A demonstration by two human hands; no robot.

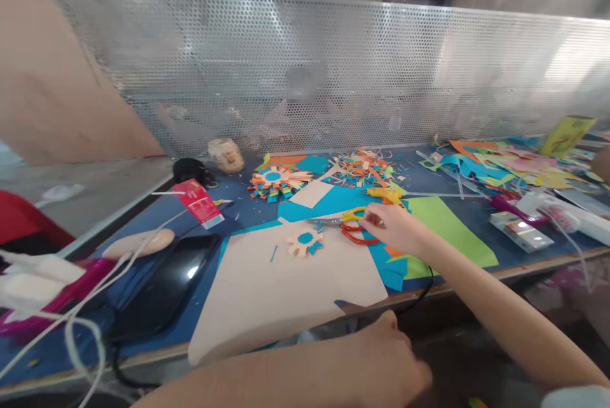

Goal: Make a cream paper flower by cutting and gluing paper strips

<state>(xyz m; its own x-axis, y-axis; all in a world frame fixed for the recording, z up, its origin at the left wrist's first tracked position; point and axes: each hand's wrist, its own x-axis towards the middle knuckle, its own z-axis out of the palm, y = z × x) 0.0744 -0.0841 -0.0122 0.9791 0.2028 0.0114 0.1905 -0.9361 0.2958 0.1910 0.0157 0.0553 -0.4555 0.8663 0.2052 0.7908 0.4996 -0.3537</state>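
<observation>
My right hand point(393, 225) is closed at the handles of a pair of scissors point(355, 227) with red and yellow grips. Their blades point left over a large pale sheet of paper point(257, 293). Just left of the blade tips lies a pale paper flower point(305, 241) with a blue centre. My left hand point(393, 360) is curled low, in front of the table edge; its fingers and anything in them are hidden. A yellow glue gun point(387, 194) lies right behind my right hand. Blue paper point(314, 204) and green paper point(443, 230) lie around the pale sheet.
A layered paper flower point(274, 180) and a heap of paper scraps point(365, 170) lie at the back, before a perforated metal screen point(305, 71). A phone point(166, 284), white cables point(71, 312) and a red packet point(197, 201) are left. Coloured paper point(515, 163) covers the far right.
</observation>
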